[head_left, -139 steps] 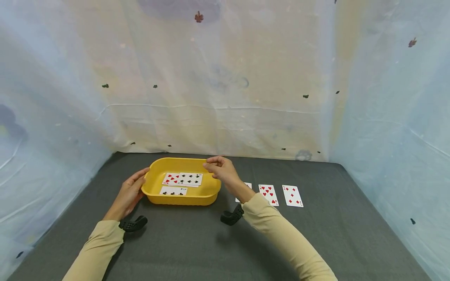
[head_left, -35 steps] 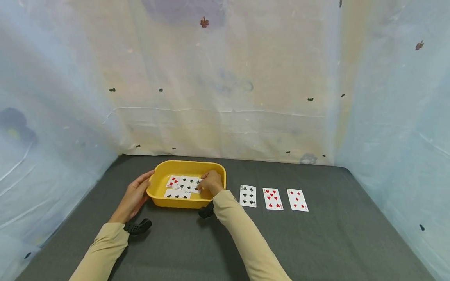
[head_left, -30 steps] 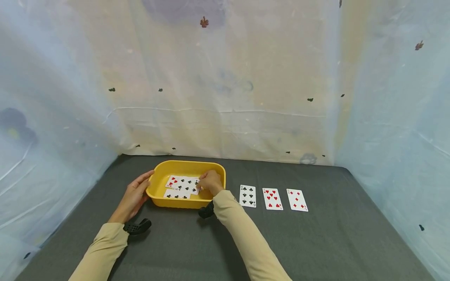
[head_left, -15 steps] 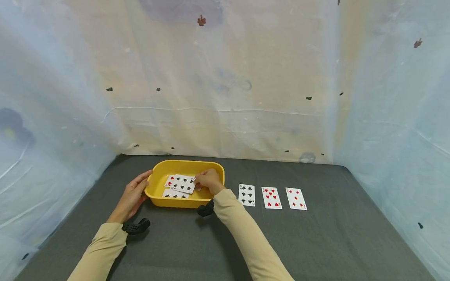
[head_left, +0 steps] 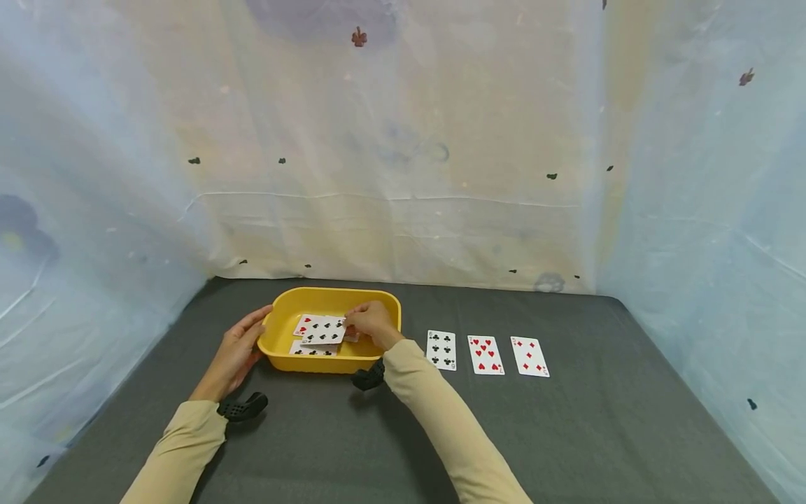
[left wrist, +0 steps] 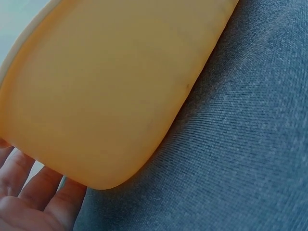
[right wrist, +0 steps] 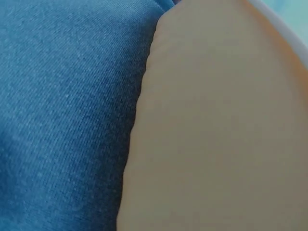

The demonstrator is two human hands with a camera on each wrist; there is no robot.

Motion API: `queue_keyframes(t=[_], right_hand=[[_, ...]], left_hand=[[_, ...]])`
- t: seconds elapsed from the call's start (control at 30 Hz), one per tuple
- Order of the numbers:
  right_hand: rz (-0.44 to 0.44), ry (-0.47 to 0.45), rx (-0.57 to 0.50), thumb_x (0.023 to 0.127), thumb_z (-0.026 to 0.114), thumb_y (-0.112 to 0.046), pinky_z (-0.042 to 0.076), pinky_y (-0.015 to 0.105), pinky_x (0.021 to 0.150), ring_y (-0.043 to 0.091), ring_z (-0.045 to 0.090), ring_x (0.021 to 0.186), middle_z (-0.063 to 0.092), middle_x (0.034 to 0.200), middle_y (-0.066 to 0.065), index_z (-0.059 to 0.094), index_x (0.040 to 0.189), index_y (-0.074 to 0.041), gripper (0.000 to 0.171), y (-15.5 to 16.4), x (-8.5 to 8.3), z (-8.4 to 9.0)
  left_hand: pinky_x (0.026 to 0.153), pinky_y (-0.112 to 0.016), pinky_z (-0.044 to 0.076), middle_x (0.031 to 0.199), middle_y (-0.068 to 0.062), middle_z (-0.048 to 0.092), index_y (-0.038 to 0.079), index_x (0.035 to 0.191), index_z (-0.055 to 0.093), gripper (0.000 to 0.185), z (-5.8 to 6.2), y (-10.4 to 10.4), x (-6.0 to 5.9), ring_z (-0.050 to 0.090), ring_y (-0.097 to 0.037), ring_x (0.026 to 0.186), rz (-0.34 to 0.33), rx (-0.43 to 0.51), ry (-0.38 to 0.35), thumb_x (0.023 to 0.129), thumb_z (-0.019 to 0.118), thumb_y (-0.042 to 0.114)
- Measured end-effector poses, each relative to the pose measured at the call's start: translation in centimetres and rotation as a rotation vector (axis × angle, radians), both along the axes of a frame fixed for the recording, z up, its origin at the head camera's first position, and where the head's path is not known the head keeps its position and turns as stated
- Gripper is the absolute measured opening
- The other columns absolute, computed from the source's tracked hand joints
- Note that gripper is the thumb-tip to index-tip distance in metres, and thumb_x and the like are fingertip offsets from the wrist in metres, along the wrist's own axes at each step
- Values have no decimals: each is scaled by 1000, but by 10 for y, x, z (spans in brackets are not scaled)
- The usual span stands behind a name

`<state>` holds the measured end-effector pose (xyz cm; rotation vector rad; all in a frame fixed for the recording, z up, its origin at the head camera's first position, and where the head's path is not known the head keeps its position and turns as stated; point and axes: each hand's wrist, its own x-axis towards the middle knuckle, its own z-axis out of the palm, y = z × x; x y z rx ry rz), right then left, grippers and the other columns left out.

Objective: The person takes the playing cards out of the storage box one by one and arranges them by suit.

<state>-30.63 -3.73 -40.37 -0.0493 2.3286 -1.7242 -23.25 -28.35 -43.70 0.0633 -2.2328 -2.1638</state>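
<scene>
In the head view my right hand (head_left: 370,323) reaches into a yellow plastic tray (head_left: 330,365). Thumb and fingers pinch the right edge of a spades playing card (head_left: 323,331), which lies tilted over other cards. Beneath it show a hearts card (head_left: 301,323), a clubs card (head_left: 313,348) and, by the fingers, a card corner (head_left: 351,337). My left hand (head_left: 238,348) rests against the tray's left end, fingertips at the rim. Fairly straight fingers (left wrist: 36,190) touch the tray's outer wall (left wrist: 106,96) in the left wrist view. The right wrist view hides the right hand behind the tray wall (right wrist: 216,125).
Right of the tray, a six of clubs (head_left: 441,351), a seven of hearts (head_left: 485,355) and a five of diamonds (head_left: 529,357) lie face up in a row on the dark grey cloth (head_left: 327,441). A pale patterned curtain (head_left: 403,175) surrounds the table's back and sides.
From above the tray's right rim, my right hand has gone down into the tray. It has since drawn the spades card leftward and tilted it, uncovering a card corner. The left hand stays put.
</scene>
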Motion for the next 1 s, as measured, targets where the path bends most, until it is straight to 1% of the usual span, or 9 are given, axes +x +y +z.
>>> queue_keyframes(t=[0.1, 0.23, 0.4, 0.53, 0.6, 0.67, 0.77, 0.87, 1.0], right_hand=[[-11, -4, -2, 84, 72, -2, 37, 26, 54, 16, 61, 63, 71, 74, 8, 74, 92, 1, 9, 0, 0, 0], [-19, -6, -28, 85, 72, -4, 32, 25, 52, 15, 60, 63, 72, 76, 9, 72, 94, -2, 9, 1, 0, 1], [-4, 14, -88, 84, 71, -3, 35, 27, 54, 17, 61, 65, 71, 80, 11, 71, 96, 0, 12, 2, 2, 2], [-7, 13, -132, 85, 71, -5, 38, 30, 57, 23, 67, 76, 71, 79, 9, 69, 95, -1, 11, 2, 4, 4], [-23, 8, -143, 85, 72, -6, 42, 29, 60, 23, 69, 81, 71, 79, 6, 69, 95, -2, 11, 2, 4, 4], [-38, 6, -151, 85, 73, -7, 45, 29, 62, 22, 69, 81, 71, 78, 4, 69, 96, -2, 12, 1, 3, 5], [-42, 6, -162, 85, 73, -8, 49, 33, 69, 17, 68, 77, 71, 79, 3, 70, 100, -2, 16, 1, 3, 7], [-30, 1, -185, 85, 71, -7, 49, 37, 73, 15, 68, 77, 71, 81, 3, 70, 101, -3, 16, 2, 5, 9], [-25, 9, -216, 84, 70, -4, 47, 34, 68, 19, 67, 79, 71, 82, 4, 70, 97, -6, 13, 4, 8, 10]], left_hand=[[85, -24, 50, 159, -16, 15, 10, 156, 21, 51, -1, 0, -1, 28, -34, 137, -1, 6, -3, 107, 35, 21], [85, -23, 50, 159, -16, 14, 10, 156, 20, 52, -1, 0, -2, 26, -34, 138, -1, 11, -2, 107, 34, 20], [83, -22, 50, 159, -16, 15, 9, 156, 21, 52, -1, 1, -2, 26, -34, 138, 0, 10, -4, 107, 35, 21], [83, -23, 50, 158, -16, 17, 9, 155, 22, 52, 0, 2, -1, 28, -34, 137, 3, 12, -2, 107, 36, 21], [84, -24, 50, 158, -17, 17, 8, 155, 22, 51, 0, 2, -1, 28, -34, 137, 1, 14, 1, 107, 36, 21], [85, -25, 50, 158, -17, 17, 8, 155, 23, 51, 0, 2, -1, 29, -34, 136, -1, 19, 4, 107, 36, 21], [85, -25, 50, 158, -17, 17, 9, 155, 23, 51, 0, 1, -1, 29, -33, 136, -3, 25, 6, 107, 36, 21], [84, -24, 51, 158, -17, 17, 9, 155, 22, 52, 0, 1, -1, 29, -34, 136, -2, 25, 7, 107, 37, 21], [85, -25, 50, 158, -18, 15, 9, 155, 21, 52, 0, 1, 1, 27, -35, 137, -11, 19, 16, 107, 36, 21]])
